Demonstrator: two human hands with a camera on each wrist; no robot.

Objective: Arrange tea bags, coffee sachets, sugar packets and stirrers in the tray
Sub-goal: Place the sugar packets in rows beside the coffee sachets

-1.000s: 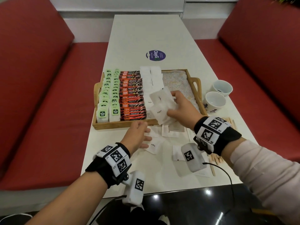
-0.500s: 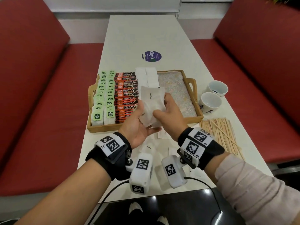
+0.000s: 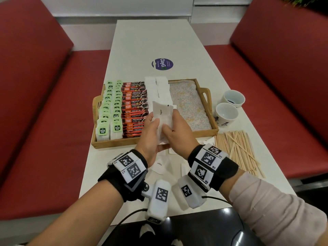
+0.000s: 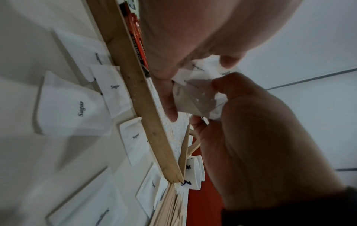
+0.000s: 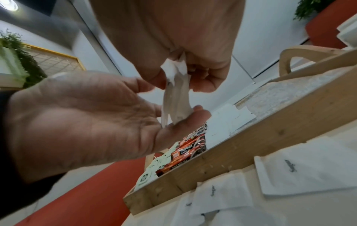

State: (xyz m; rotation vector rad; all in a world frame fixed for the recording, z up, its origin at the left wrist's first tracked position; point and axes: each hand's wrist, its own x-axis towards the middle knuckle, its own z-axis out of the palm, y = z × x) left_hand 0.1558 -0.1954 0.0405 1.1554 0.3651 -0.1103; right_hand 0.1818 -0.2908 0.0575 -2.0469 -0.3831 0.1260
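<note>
Both hands hold a small stack of white sugar packets [image 3: 163,112] upright over the near middle of the wooden tray [image 3: 113,143]. My left hand [image 3: 153,121] pinches the stack's lower edge between thumb and fingers. From the other side, my right hand [image 3: 170,121] grips it. The right wrist view shows the packets [image 5: 176,97] squeezed between the two hands. In the tray lie rows of green tea bags [image 3: 110,110], red coffee sachets [image 3: 135,109] and sugar packets [image 3: 158,87]. Wooden stirrers [image 3: 236,150] lie piled on the table to the right.
Several loose sugar packets [image 3: 158,165] lie on the white table under my wrists. The tray's right part shows only its speckled liner [image 3: 190,103]. Two white cups [image 3: 226,112] stand right of the tray. Red benches flank the table.
My left hand rose from the table and joined the right hand on the packets. The stack now stands straighter and sits more toward the middle of the tray.
</note>
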